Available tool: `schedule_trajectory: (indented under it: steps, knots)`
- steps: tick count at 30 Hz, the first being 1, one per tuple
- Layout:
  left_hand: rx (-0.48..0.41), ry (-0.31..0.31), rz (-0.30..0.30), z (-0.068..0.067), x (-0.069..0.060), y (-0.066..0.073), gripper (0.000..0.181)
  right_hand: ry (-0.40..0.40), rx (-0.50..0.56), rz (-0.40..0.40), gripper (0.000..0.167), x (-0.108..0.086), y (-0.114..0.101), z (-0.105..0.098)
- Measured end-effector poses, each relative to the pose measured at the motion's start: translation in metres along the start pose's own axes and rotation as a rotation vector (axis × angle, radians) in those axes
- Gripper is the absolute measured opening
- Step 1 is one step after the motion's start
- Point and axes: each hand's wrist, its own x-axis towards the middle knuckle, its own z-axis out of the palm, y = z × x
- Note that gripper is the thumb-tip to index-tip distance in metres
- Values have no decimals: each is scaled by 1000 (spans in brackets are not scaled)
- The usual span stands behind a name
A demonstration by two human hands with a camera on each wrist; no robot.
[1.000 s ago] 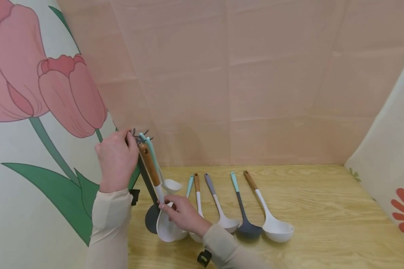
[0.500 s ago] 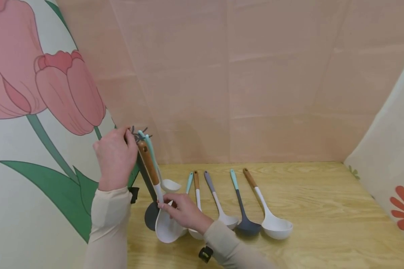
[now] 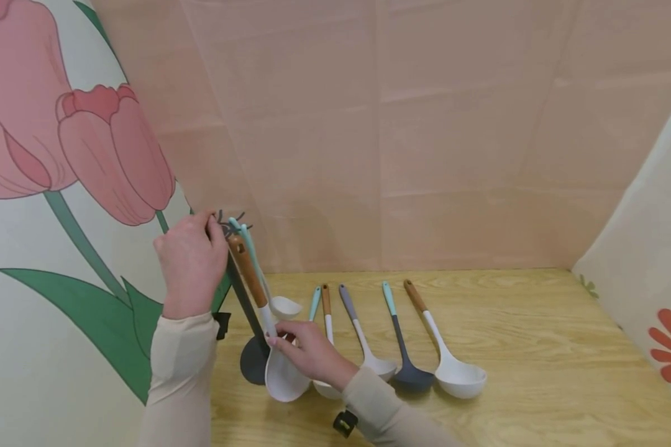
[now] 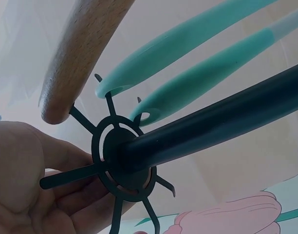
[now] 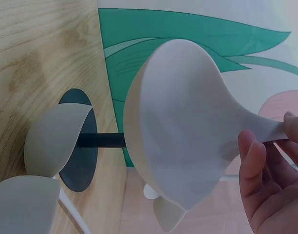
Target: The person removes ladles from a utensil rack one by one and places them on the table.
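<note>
My left hand grips the top of a dark utensil stand, by its ring of hooks. My right hand pinches the white neck of a ladle just above its bowl. This ladle's wooden handle slants up to the stand's top, its end at one hook arm; whether the hook passes through its hole I cannot tell. Two teal-handled utensils hang from neighbouring hooks, and the small white bowl of one shows behind. The stand's round base is partly hidden by the ladle.
Several ladles lie in a row on the wooden table, including a purple-handled one, a dark one with teal handle and a white one with wooden handle. A tulip-printed wall stands close on the left.
The ladle's bowl has swung slightly to the right with my right hand, uncovering more of the stand's base. My left hand stays at the stand's top.
</note>
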Motion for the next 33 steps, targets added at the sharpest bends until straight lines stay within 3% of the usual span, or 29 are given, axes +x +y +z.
schedule_trajectory:
  steps: [24, 33]
  knots:
    - [-22, 40, 20, 2, -1, -1, 34, 19, -1, -51, 30, -4, 0, -5]
    - [-25, 54, 29, 3, -2, -2, 33, 18, -4, -27, 31, -10, 0, -10]
